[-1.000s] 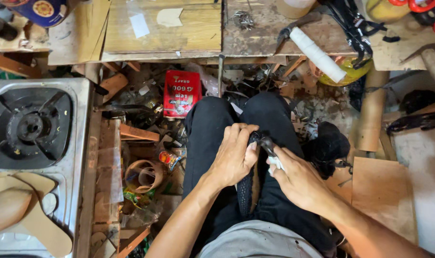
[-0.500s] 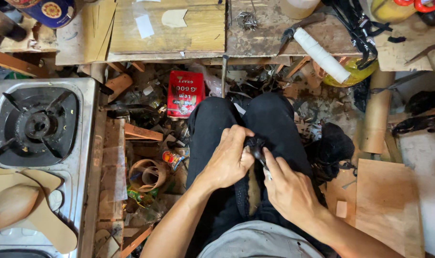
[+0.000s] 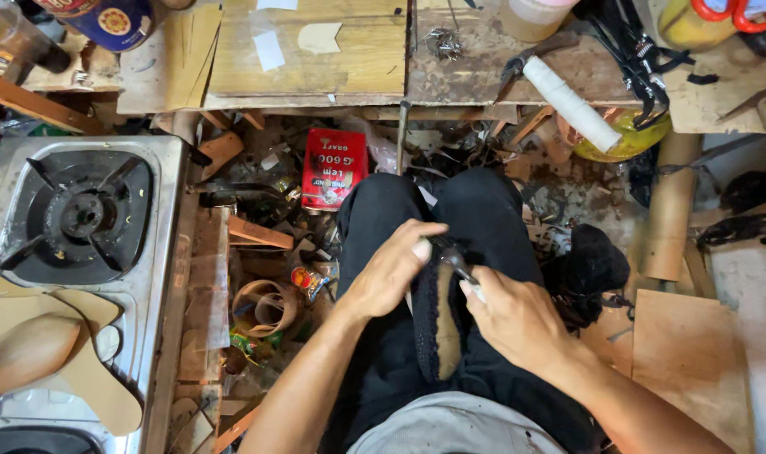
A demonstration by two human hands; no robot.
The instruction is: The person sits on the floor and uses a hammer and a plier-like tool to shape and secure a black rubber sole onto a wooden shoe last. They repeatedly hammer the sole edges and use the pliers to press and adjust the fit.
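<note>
Black shoe upper [image 3: 438, 315] rests sole-up on my lap; my left hand [image 3: 391, 271] clenches its toe, my right hand [image 3: 509, 315] grips a slim tool [image 3: 459, 265] there. Lasting, I judge; next needs a firm pull.

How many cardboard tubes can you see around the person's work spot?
2 clear ones. One tall brown cardboard tube stands right of the knees, by the yellow bowl. One short, wide tube ring lies in the clutter left of the left hand. More may be buried.

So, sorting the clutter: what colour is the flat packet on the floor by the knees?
Red packet with pale print, clearest in the head view.
</note>
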